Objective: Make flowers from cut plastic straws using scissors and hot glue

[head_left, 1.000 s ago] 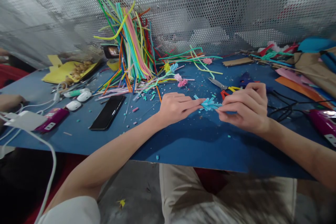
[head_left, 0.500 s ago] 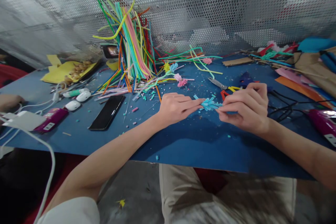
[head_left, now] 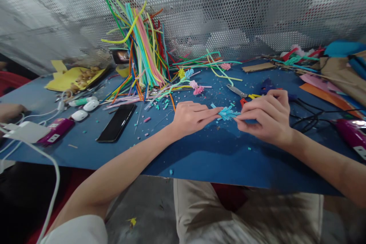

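Observation:
Between my hands, just above the blue tabletop point(head_left: 200, 160), is a light-blue pipe-cleaner piece point(head_left: 227, 113) with several short tufts branching from it. My left hand point(head_left: 193, 118) pinches its left end between thumb and fingers. The fingertips of my right hand point(head_left: 265, 116) pinch its right end. Close behind my right hand lie pliers point(head_left: 237, 91) with red and yellow handles, partly hidden by it. Small pink pipe-cleaner flowers point(head_left: 198, 90) and a yellow one point(head_left: 181, 72) rest farther back.
A tall bundle of coloured pipe cleaners point(head_left: 143, 45) stands at the back left against a perforated metal panel point(head_left: 228, 11). A phone point(head_left: 117, 122), a purple device point(head_left: 58, 131) and white cables lie left. Coloured sheets point(head_left: 328, 97) and black cords point(head_left: 309, 112) are right. Another person's hand point(head_left: 11, 112) rests far left.
My right hand has shifted very slightly left along the light-blue piece. My left hand keeps its place and grip.

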### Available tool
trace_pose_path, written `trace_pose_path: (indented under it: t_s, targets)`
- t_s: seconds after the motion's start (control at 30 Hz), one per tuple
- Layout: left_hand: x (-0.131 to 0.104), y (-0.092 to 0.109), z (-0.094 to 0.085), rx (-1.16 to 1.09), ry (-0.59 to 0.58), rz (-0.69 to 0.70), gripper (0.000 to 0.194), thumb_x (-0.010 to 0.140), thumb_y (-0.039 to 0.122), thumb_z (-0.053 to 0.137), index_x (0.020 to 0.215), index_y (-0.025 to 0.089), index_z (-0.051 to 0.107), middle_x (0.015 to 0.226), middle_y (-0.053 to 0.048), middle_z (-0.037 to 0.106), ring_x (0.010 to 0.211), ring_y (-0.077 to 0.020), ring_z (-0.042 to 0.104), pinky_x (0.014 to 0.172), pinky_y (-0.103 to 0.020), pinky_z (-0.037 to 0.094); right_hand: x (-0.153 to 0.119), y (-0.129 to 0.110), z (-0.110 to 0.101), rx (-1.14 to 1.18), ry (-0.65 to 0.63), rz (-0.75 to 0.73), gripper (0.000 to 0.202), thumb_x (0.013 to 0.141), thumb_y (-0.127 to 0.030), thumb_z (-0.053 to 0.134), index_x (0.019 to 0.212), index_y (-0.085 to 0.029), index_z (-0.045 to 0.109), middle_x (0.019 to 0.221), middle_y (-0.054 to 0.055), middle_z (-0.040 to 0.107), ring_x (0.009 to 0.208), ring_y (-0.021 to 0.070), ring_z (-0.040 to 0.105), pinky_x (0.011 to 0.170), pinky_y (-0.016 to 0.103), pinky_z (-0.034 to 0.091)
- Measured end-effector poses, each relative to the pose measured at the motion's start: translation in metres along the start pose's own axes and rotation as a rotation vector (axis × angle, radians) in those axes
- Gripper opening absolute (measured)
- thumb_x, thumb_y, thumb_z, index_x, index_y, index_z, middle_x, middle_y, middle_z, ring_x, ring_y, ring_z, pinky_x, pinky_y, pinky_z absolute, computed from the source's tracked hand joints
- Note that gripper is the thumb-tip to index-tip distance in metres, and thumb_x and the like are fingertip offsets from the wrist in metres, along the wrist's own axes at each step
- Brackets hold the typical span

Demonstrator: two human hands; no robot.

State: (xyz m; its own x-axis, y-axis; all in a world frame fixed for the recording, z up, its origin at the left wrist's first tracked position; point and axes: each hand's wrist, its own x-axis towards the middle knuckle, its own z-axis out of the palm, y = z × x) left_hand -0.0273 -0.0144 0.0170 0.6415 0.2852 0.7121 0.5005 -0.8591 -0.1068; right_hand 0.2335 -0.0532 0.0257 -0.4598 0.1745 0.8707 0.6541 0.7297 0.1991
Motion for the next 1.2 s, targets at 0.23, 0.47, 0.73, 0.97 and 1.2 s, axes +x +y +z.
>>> trace_pose_path:
  t_s: [0.23,0.47,0.73,0.97,1.2]
  targets:
    - [0.0041,0.0039,0.0002,-0.002,-0.069,-0.069,0.024,0.096,0.041,0.06,0.106,0.026,0.076,0.077,0.003,0.075,0.066,-0.0076,0.067,0.063,-0.023,0.04,-0.0027,0.0021,0.0024,0.022,-0.043,0.023,0.019,0.077,-0.024,0.077,0.09,-0.024,0.063,0.086,-0.002,0.074,0.074,0.0144,0.064,0.083,0.039,0.039]
    - [0.0062,0.0024,0.0005,-0.036,-0.153,-0.197,0.033,0.1,0.044,0.052,0.094,0.024,0.077,0.084,0.001,0.077,0.069,-0.01,0.069,0.061,-0.024,0.041,-0.0017,0.0063,0.0028,0.047,-0.131,0.119,0.015,0.082,-0.026,0.073,0.094,-0.024,0.065,0.087,-0.001,0.075,0.08,0.0177,0.068,0.08,0.036,0.044]
    - [0.0038,-0.0009,0.0033,-0.133,-0.211,-0.234,0.035,0.101,0.042,0.048,0.095,0.023,0.076,0.09,-0.001,0.077,0.077,-0.0113,0.071,0.067,-0.022,0.046,-0.0023,0.0082,0.0042,0.074,-0.191,0.195,0.013,0.084,-0.029,0.072,0.095,-0.023,0.067,0.086,0.0,0.076,0.079,0.0177,0.068,0.078,0.036,0.046]
    - [0.0029,-0.0021,0.0045,-0.145,-0.229,-0.235,0.035,0.101,0.044,0.046,0.098,0.023,0.075,0.09,-0.001,0.077,0.078,-0.0118,0.071,0.067,-0.022,0.046,-0.004,0.0087,0.0063,0.103,-0.22,0.221,0.01,0.085,-0.029,0.071,0.094,-0.024,0.068,0.087,-0.001,0.076,0.078,0.0174,0.067,0.078,0.036,0.046]
    - [0.0022,0.0,0.0052,-0.11,-0.235,-0.238,0.035,0.099,0.05,0.051,0.115,0.025,0.07,0.087,0.001,0.077,0.065,-0.0101,0.067,0.059,-0.021,0.042,-0.007,0.0097,0.0085,0.117,-0.22,0.239,0.009,0.086,-0.028,0.07,0.094,-0.024,0.069,0.082,-0.001,0.075,0.076,0.0171,0.067,0.076,0.036,0.045]
